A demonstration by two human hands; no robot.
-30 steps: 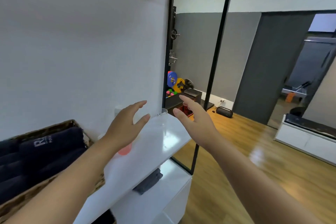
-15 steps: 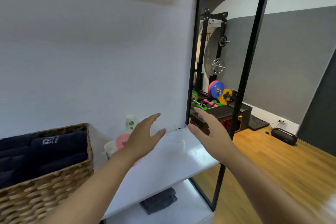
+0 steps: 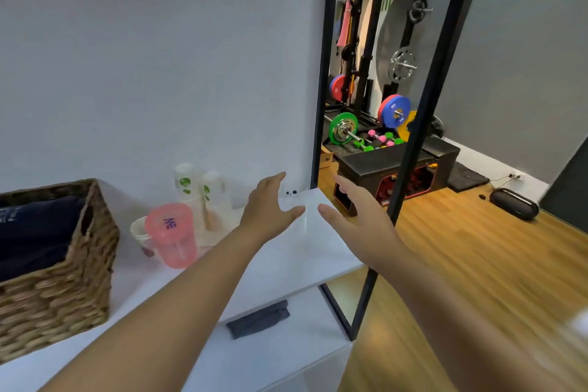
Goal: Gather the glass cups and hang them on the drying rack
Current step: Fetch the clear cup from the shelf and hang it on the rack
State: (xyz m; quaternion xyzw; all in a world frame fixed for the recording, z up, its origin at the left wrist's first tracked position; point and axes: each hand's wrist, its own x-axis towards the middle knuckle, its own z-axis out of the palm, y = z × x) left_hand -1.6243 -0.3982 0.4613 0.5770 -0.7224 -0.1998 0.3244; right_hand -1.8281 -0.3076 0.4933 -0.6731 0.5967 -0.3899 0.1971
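Note:
A clear glass cup with small dark marks stands near the far right corner of the white shelf, partly hidden by my fingers. My left hand reaches over the shelf just left of the glass, fingers spread, holding nothing. My right hand hovers to the right of the glass, past the shelf's edge, also open. The glass sits between the two hands. No drying rack is in sight.
A pink plastic pitcher, a white cup and stacks of paper cups stand by the wall. A wicker basket with dark towels sits left. Black frame posts rise right of the shelf; gym weights lie beyond.
The view has swung left and closer to the shelf. Both hands have advanced toward the glass at the shelf's far corner; the pitcher and paper cups have come into sight.

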